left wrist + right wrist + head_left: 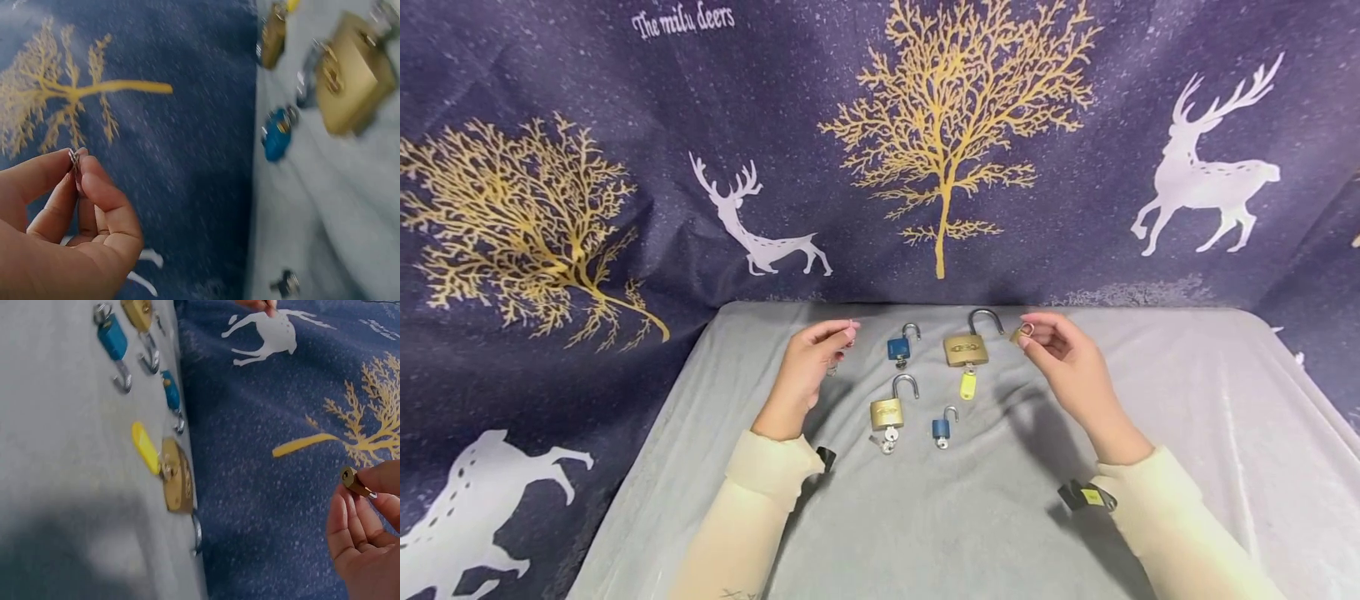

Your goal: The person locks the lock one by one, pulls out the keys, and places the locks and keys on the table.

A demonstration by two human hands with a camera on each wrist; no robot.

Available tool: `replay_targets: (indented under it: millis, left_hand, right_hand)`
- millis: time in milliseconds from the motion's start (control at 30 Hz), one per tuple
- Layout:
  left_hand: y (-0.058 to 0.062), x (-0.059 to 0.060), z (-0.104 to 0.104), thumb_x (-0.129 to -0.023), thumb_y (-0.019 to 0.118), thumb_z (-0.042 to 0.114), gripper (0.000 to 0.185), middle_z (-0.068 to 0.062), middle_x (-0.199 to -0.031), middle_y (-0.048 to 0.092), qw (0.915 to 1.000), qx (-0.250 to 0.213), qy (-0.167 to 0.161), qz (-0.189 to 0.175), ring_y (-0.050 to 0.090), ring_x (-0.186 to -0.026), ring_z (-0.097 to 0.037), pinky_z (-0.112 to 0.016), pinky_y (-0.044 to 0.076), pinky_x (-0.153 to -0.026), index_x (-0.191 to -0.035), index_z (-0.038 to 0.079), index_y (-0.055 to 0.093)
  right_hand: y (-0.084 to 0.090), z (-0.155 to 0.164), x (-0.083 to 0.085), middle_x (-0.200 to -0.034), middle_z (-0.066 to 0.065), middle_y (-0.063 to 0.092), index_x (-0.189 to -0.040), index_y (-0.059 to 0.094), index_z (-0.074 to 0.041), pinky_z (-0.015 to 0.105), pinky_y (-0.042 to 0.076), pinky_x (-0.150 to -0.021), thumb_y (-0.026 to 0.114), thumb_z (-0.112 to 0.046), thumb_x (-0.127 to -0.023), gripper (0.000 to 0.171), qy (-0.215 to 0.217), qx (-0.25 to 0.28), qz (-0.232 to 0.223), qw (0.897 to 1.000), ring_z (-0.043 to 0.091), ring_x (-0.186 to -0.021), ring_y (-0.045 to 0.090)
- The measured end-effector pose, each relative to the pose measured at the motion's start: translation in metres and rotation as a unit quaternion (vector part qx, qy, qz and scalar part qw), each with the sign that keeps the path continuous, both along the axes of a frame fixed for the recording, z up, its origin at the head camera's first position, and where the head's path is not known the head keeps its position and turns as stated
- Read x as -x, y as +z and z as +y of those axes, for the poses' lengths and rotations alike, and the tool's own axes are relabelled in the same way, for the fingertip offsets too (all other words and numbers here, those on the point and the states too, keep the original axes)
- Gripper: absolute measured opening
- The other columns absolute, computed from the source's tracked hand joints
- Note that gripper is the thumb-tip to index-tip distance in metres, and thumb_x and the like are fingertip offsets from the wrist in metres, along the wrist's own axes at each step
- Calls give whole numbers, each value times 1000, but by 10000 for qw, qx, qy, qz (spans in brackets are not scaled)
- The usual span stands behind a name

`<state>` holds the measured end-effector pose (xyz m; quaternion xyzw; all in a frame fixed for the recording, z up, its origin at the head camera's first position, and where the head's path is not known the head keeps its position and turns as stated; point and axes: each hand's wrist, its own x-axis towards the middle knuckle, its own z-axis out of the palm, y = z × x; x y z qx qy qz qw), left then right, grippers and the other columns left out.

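My left hand (808, 367) is raised over the table's left side, pinching a small metal ring (75, 164) between thumb and index finger; what hangs from it is mostly hidden by the fingers. On the right, my right hand (1067, 358) pinches a small brass padlock (354, 481) by its shackle end, its keyhole face outward. Between the hands lie a large brass padlock (966, 350) with a yellow tag (968, 385), a medium brass padlock (887, 413) with keys, and two blue padlocks (898, 348) (941, 428) with keys inserted. All four shackles stand open.
A grey cloth covers the table (1000, 533). Behind it hangs a dark blue curtain (880, 167) printed with deer and golden trees. Small metal keys (286, 284) lie on the cloth near my left hand. Each sleeve carries a black wrist device (1086, 497).
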<state>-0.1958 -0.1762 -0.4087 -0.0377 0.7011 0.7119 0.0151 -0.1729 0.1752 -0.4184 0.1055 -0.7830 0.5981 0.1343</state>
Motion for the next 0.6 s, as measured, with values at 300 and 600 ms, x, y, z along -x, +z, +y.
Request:
replay_targets:
  millis: [300, 600]
  left_hand:
    - [-20, 4, -31, -95, 69, 10, 30, 9, -95, 74, 9980, 505, 242, -300, 66, -81, -6, -23, 52, -72, -120, -7, 66]
    - [-38, 7, -57, -97, 67, 18, 33, -5, -108, 71, 9849, 1490, 139, -870, 67, -94, -20, -35, 56, -86, -125, 0, 67]
  right_hand:
    - [-7, 16, -2, -101, -11, 69, -126, 61, 3, 6, 51, -85, 67, -5, -96, 32, -114, -480, -140, 9987, -9, -93, 64]
    - [-18, 28, -5, -101, -14, 68, -126, 61, 5, 5, 49, -87, 66, -6, -97, 32, -130, -677, -282, 9972, -11, -92, 63]
